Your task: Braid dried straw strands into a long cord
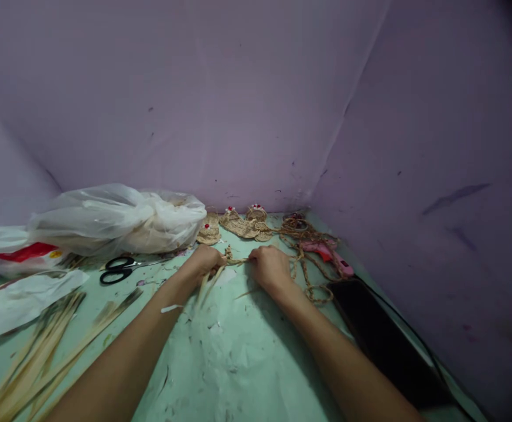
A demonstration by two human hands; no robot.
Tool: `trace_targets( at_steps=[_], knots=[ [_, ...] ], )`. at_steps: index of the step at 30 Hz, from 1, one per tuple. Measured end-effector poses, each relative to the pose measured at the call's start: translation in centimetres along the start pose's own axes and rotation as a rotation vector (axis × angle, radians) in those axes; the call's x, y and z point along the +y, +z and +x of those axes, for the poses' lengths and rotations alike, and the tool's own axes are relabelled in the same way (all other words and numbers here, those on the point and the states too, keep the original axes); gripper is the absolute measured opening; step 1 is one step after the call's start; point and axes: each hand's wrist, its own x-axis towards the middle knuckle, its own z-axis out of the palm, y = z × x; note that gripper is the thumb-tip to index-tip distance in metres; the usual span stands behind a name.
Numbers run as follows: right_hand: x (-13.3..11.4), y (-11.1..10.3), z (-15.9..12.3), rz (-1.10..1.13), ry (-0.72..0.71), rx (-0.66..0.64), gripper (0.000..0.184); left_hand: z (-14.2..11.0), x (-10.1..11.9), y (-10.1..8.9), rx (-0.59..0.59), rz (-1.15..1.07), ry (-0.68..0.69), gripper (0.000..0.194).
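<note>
My left hand (205,261) and my right hand (270,266) are closed on a short length of braided straw cord (237,262), stretched level between them above the table. Flat loose straw strips hang down from under my left fingers. A small knotted bit of the braid stands up beside the left fingertips. Just behind the hands, woven straw slippers (241,225) with red and white beads lie against the wall. To the right of my right hand sits a tangle of braided cord (302,246). My fingertips are partly hidden.
Black-handled scissors (119,269) lie left, before a white plastic bag (119,220). Straw strips (47,351) spread at the front left. A pink glue gun (328,256) and a dark flat slab (388,340) with a black cable (414,334) lie right. Walls enclose the green tabletop (234,363).
</note>
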Motion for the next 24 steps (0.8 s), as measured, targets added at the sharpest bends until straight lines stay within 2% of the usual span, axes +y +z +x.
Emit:
trace_targets(
  at_steps=[2, 5, 12, 16, 20, 24],
  knots=[
    [0.0, 0.5, 0.7, 0.003, 0.027, 0.054, 0.028, 0.1, 0.3, -0.2, -0.06, -0.04, -0.072, 0.03],
    [0.2, 1.1, 1.7, 0.041, 0.122, 0.134, 0.028, 0.7, 0.4, -0.2, -0.129, -0.02, -0.098, 0.032],
    [1.1, 2.3, 3.5, 0.107, 0.218, 0.115, 0.03, 1.3, 0.3, -0.2, -0.164, 0.006, -0.153, 0.031],
    [0.6, 2.6, 4.8, 0.108, 0.219, 0.118, 0.028, 1.4, 0.3, -0.1, -0.149, 0.056, -0.133, 0.031],
    [-0.4, 2.3, 5.2, 0.08, 0.22, 0.101, 0.026, 1.2, 0.3, -0.1, -0.17, 0.06, -0.145, 0.03],
    [-0.8, 0.9, 3.8, 0.092, 0.18, 0.121, 0.027, 0.7, 0.5, -0.2, -0.178, 0.024, -0.144, 0.028]
  ],
)
